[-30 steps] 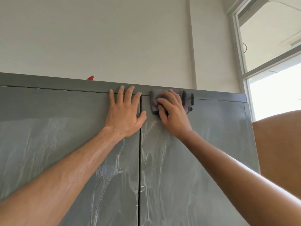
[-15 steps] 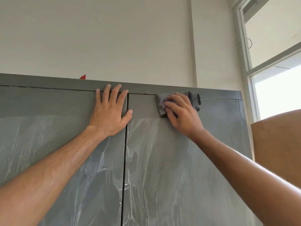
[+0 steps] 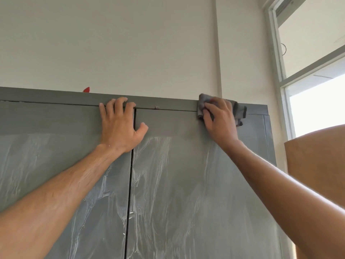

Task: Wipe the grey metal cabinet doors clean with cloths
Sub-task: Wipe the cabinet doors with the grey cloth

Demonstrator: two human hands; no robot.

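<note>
Two bare hands work the top edge of a tall grey metal cabinet [image 3: 168, 104], one wiping with a cloth, one braced flat.

The crumpled dark grey cloth [image 3: 237, 111] lies under the right hand [image 3: 220, 120], pressed against the top corner of the right grey metal door [image 3: 196, 184] and overlapping the cabinet's top rail; its long axis runs sideways along the rail, bunched ends sticking out left and right of the fingers. The right hand's fingers are curled down on the cloth, forearm rising from lower right. The left hand [image 3: 121, 126] holds nothing: palm flat, fingers spread, fingertips on the rail, thumb across the seam onto the right door, palm on the left grey metal door [image 3: 56, 165]. Pale streaks cover both doors lower down.
</note>
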